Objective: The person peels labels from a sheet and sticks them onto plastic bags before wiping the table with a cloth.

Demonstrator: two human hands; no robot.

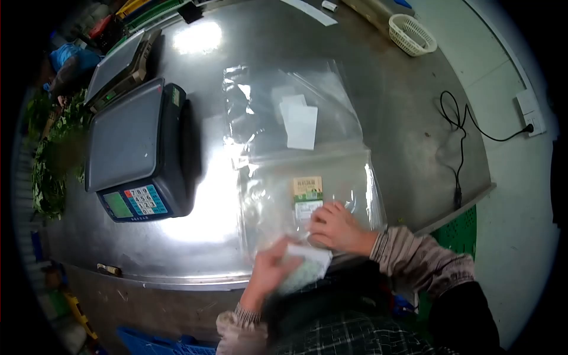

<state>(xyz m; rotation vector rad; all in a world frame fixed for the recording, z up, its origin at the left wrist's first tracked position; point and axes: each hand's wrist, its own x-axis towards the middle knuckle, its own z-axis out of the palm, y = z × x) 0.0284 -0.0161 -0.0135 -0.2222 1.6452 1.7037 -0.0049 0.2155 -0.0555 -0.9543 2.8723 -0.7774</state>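
Clear plastic bags (260,195) lie flat on the metal table in front of me. On the nearer bag is a label (307,189) with a tan and green upper part, and below it a white printed part. My right hand (337,228) rests on the bag at the lower edge of this label, fingers bent and slightly apart, gripping nothing that I can see. Closer to my body, my left hand (272,269) is closed on a stack of labels (307,266), white on top with pale green below; motion blurs it.
Blank white slips (303,127) lie on the farther bag. Left stand a digital scale (133,148) and a second scale (118,62), beside leafy greens (50,160). A white basket (412,35) sits at the far right, and a black cable (461,136) crosses the right edge.
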